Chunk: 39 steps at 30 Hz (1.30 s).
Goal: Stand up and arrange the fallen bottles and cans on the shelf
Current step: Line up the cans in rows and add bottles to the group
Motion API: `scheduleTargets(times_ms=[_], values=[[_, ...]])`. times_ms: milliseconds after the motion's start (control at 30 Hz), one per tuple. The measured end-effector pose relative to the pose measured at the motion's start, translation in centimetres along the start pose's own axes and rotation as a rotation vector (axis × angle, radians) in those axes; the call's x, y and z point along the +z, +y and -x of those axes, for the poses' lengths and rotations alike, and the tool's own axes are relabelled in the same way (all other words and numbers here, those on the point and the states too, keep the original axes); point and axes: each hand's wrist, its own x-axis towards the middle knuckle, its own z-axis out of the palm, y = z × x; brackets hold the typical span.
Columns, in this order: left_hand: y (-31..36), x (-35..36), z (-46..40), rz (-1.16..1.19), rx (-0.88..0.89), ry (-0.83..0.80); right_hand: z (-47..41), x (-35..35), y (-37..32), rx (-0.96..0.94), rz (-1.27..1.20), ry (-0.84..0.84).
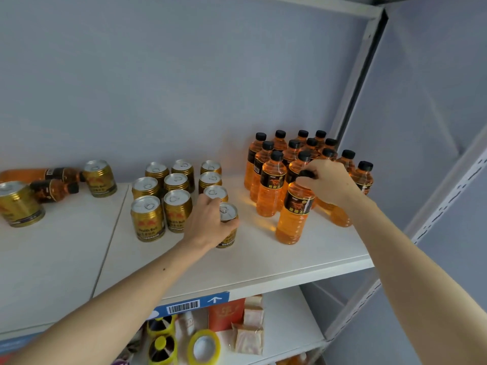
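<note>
Head view shows the left hand [210,222] clasping an upright can [228,225] at the shelf [263,262] front, the right hand [326,183] pinching a rigid, probably heavy bottle [295,214] by its cap.

Just one view, worn on the head. Looks forward and a bit down onto a white shelf [263,262] from close up, near enough for both arms to reach in from the bottom edge. Faces the grey back wall [184,75]. Shows a metal post [363,69] on the right and a lower shelf [290,320] below. Wide, bendy edges.
</note>
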Motion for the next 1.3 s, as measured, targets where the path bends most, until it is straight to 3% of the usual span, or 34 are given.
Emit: scheduleTargets(times_ms=[167,400,700,1133,1300], values=[[0.5,0.3,0.6,-0.108,-0.076,0.099,-2.2,-1.2,3.6,-0.082,0.038,-0.038],[3.9,0.2,-0.2,-0.211,-0.025,0.283,-3.9,-2.5,6.6,-0.167,0.136,-0.108],[9.4,2.4,-1.3,-0.218,0.035,0.282,-4.7,-3.3,9.1,-0.192,0.183,-0.122],[9.2,2.0,-0.6,-0.233,-0.026,0.292,-4.5,-3.3,9.5,-0.183,0.340,-0.070],[8.6,0.4,-0.1,-0.225,-0.034,0.298,-3.6,-4.1,6.7,-0.251,0.247,0.078]])
